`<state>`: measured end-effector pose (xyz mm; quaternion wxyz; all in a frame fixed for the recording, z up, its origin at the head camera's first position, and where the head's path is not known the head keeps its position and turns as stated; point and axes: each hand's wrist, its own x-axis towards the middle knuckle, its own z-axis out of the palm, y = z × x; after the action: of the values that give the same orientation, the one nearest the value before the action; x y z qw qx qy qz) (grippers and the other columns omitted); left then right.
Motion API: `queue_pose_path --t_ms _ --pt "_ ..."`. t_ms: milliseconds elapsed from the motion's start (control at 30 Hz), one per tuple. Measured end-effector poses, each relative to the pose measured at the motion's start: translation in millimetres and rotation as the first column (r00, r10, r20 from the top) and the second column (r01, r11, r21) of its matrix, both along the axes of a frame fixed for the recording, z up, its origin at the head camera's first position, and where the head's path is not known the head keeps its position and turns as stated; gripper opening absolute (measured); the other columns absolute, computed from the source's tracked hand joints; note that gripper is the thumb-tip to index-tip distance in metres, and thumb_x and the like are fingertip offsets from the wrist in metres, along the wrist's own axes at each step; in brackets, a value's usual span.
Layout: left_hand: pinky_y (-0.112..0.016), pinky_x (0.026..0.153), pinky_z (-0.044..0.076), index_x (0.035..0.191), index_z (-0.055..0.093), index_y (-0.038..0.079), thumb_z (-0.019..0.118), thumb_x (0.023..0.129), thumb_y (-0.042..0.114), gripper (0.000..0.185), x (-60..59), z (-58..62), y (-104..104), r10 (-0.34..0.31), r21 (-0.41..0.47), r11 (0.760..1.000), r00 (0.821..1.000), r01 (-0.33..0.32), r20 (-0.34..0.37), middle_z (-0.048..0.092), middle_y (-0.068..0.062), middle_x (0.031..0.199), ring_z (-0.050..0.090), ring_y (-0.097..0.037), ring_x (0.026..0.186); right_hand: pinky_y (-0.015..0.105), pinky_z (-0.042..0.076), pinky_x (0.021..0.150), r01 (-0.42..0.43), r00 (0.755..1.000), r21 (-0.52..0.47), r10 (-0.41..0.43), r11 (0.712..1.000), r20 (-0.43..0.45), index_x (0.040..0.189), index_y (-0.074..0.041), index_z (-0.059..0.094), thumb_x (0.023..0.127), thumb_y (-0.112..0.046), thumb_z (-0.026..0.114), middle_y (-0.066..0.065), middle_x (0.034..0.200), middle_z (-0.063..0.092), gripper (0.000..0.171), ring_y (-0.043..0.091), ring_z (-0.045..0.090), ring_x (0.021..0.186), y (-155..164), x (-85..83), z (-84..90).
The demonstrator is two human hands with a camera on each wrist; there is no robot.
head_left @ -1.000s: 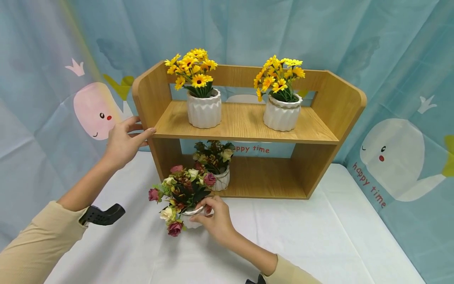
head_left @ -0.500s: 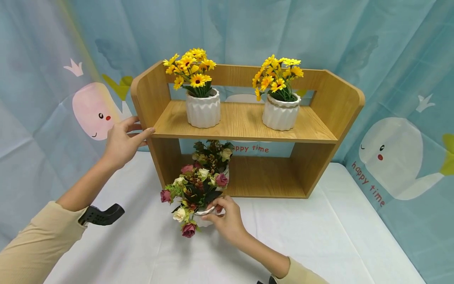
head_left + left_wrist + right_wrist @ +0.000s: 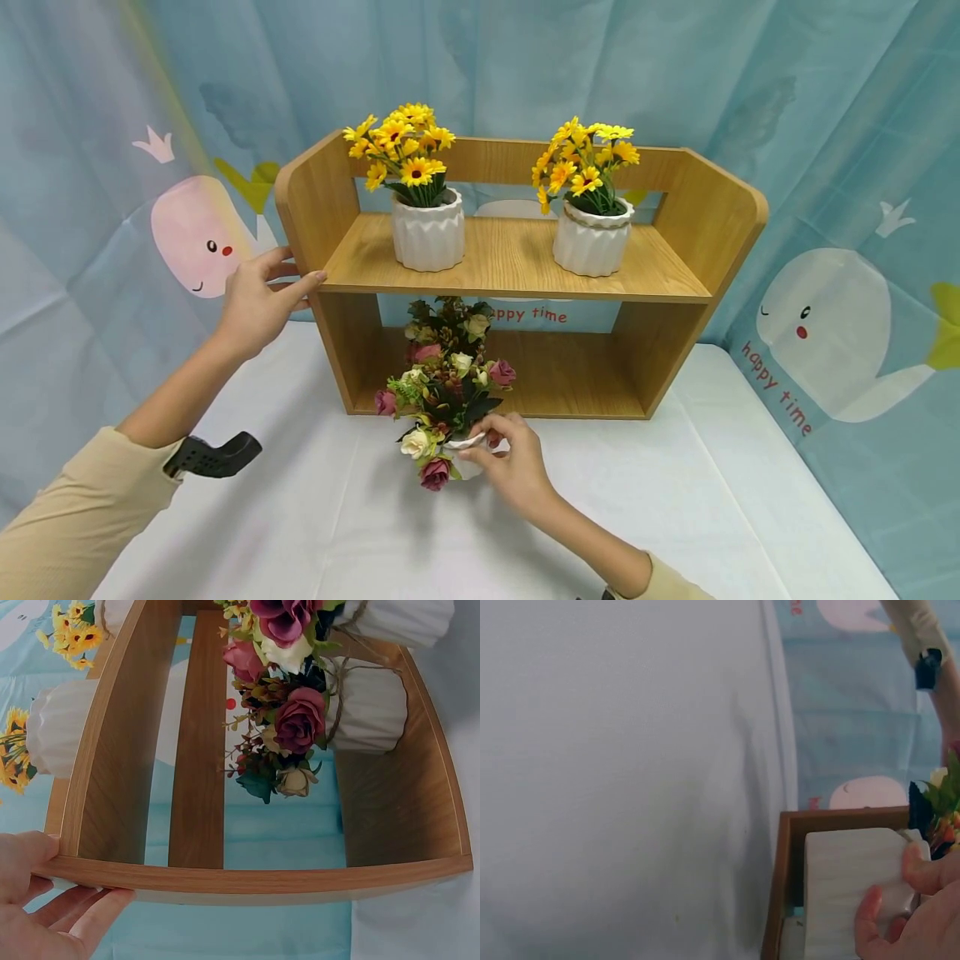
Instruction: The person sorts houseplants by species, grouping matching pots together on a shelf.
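Note:
My right hand pinches the rim of a white flower pot with pink and cream roses, in front of the shelf's lower level. The right wrist view shows thumb and fingers on the pot's wall. Behind it on the lower level, a second rose pot with twine round it is mostly hidden by the held one in the head view. My left hand holds the left side of the two-level wooden shelf, its thumb at the front edge and its fingers along the outside.
Two white pots of yellow flowers, a left one and a right one, stand on the upper level. A white cloth covers the table. A blue patterned curtain hangs behind the shelf and at both sides.
My right hand has carried the rose pot to the right, in front of the one on the lower level. My left hand keeps its place on the shelf's side.

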<state>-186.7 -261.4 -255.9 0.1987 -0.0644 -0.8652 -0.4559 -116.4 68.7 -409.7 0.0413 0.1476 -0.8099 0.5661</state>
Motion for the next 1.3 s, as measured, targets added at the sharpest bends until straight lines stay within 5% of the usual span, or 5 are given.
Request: queue_pose_path --t_ms 300,500,1300 --pt "-0.010 0.067 0.056 0.147 0.055 -0.006 0.071 0.103 0.024 0.055 0.1 0.8 0.8 0.011 -0.023 1.000 1.000 -0.011 0.003 0.064 -0.034 0.132 0.068 0.002 0.086 0.019 0.055 0.062 0.062 0.998 0.002 -0.062 0.998 0.010 0.090 -0.007 0.074 0.084 -0.001 0.087 0.007 0.088 0.051 0.016 0.019 0.050 0.083 22.3 0.4 6.3" --pt "-0.008 0.066 0.055 0.148 0.055 -0.007 0.070 0.104 0.023 0.055 1.1 1.3 1.2 0.001 -0.008 1.000 1.000 -0.001 -0.002 0.063 -0.034 0.133 0.059 0.017 0.078 0.019 0.055 0.062 0.105 0.994 0.021 -0.105 0.994 -0.012 0.091 -0.006 0.074 0.084 0.001 0.086 0.007 0.088 0.053 0.016 0.016 0.050 0.083 38.4 -0.5 9.4" --pt "-0.009 0.067 0.056 0.149 0.053 -0.007 0.070 0.104 0.022 0.057 0.3 0.9 0.8 0.002 -0.002 1.000 1.000 -0.002 0.013 0.063 -0.036 0.134 0.057 0.021 0.075 0.018 0.053 0.062 0.219 0.975 0.084 -0.214 0.972 -0.067 0.092 -0.004 0.073 0.085 0.004 0.083 0.009 0.090 0.055 0.015 0.021 0.052 0.087 86.2 -18.8 15.7"
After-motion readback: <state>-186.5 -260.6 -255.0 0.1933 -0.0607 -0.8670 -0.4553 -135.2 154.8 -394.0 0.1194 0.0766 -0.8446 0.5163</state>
